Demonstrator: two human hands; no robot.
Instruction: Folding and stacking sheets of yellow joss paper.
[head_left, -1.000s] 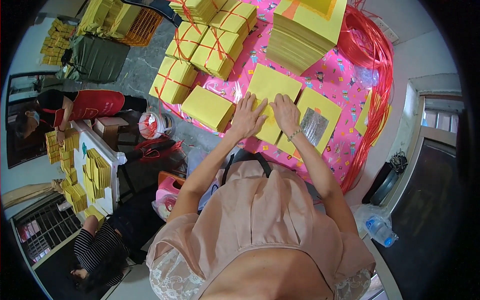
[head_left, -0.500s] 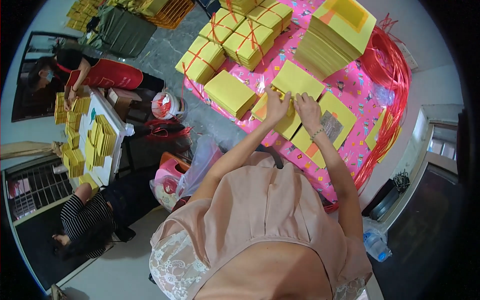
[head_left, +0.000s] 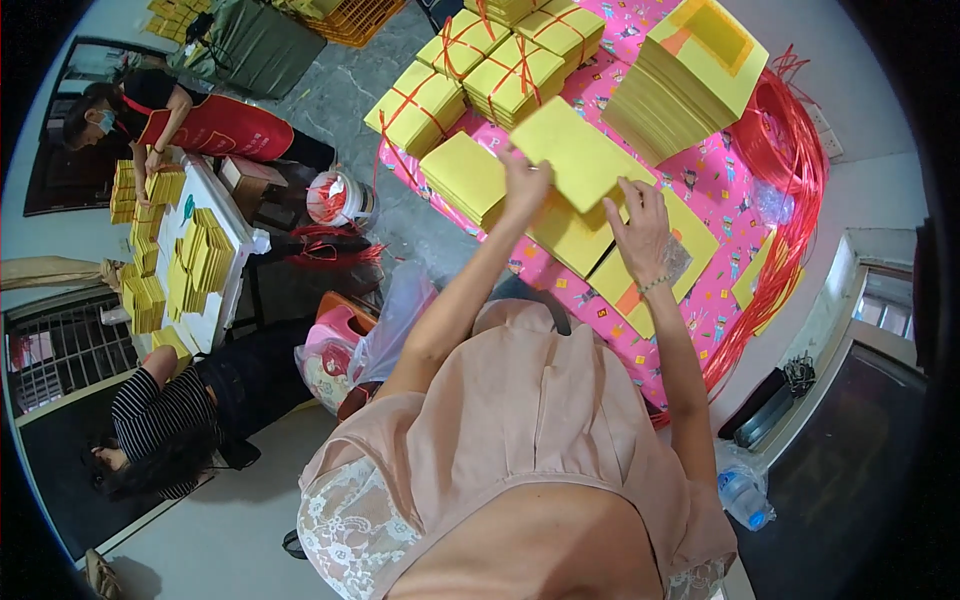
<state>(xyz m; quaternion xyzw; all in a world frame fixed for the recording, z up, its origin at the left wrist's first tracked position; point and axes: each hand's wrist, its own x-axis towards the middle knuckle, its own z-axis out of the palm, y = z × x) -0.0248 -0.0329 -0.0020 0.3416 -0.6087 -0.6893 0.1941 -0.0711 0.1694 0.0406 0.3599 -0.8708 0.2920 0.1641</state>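
Left hand grips yellow paper; right hand half-curled at its edge (grip unclear); bucket holds red strands.

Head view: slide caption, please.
Both hands at yellow paper above a pink tablecloth, red-tied yellow bundles nearby.

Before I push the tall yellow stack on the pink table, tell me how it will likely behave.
The tall yellow stack shows no binding, so its upper layers might slide. Its many packed edges suggest it is probably heavy. Standing high, it could tip if pushed near the top.
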